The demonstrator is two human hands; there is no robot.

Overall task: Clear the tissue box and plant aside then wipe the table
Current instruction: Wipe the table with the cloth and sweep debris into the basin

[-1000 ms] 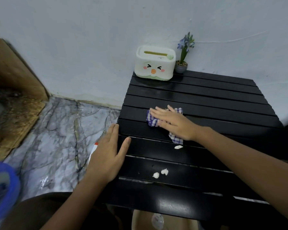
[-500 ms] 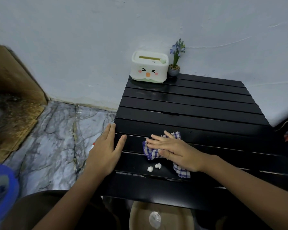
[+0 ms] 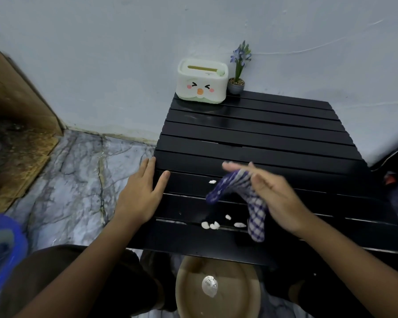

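A white tissue box [image 3: 202, 81] with a cartoon face stands at the far left corner of the black slatted table [image 3: 274, 134]. A small potted plant [image 3: 237, 74] with blue flowers stands right beside it against the wall. My right hand [image 3: 271, 193] is lifted above the near part of the table and holds a blue checked cloth [image 3: 239, 198], which hangs down and is motion-blurred. My left hand [image 3: 140, 193] rests flat on the table's left edge, fingers straight. Several white crumbs [image 3: 213, 225] lie on the near slats.
A tan round bowl [image 3: 216, 290] with a white lump inside sits below the table's near edge. A blue-rimmed container [image 3: 2, 253] is at the far left. Marble floor [image 3: 78, 184] stretches left of the table, with a brown board [image 3: 16, 92] leaning on the wall.
My right hand dragged the cloth toward the near edge, then lifted it off the table. The crumbs were swept nearer the near edge. My left hand stayed on the table's left edge.
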